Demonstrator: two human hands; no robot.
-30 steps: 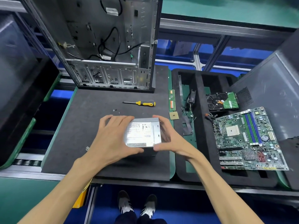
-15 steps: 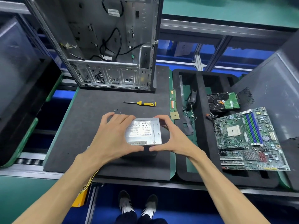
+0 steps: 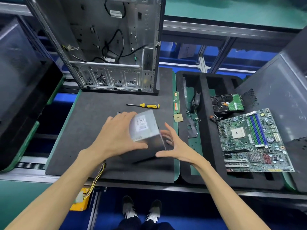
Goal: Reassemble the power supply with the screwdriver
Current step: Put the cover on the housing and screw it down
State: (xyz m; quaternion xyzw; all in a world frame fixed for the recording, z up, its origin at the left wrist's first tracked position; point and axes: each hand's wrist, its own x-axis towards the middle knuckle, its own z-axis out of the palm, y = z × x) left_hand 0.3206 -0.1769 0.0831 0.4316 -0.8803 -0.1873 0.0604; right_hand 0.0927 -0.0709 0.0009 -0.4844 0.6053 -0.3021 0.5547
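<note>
The silver power supply [image 3: 144, 125] is tipped up on one edge above the black foam mat [image 3: 86, 123], label face turned to the left. My left hand [image 3: 114, 136] grips it, fingers over its top-left and thumb along its near lower edge. My right hand [image 3: 177, 146] has straight, spread fingers at its shiny right side; contact is unclear. Its yellow cable bundle [image 3: 96, 180] hangs off the mat's front edge. The yellow-and-black screwdriver [image 3: 146, 105] lies on the mat just behind, with tiny screws [image 3: 118, 112] left of it. The open computer case [image 3: 113, 47] stands at the back.
A black foam tray [image 3: 204, 113] to the right holds a motherboard [image 3: 252, 140], a hard drive [image 3: 227, 103] and small boards. A CPU [image 3: 178, 117] and a RAM stick [image 3: 176, 102] lie on the green strip between mat and tray. Grey case panels stand at the far right.
The power supply was lying flat between both hands; it is now tilted up and rotated. My right hand has let go and spread its fingers.
</note>
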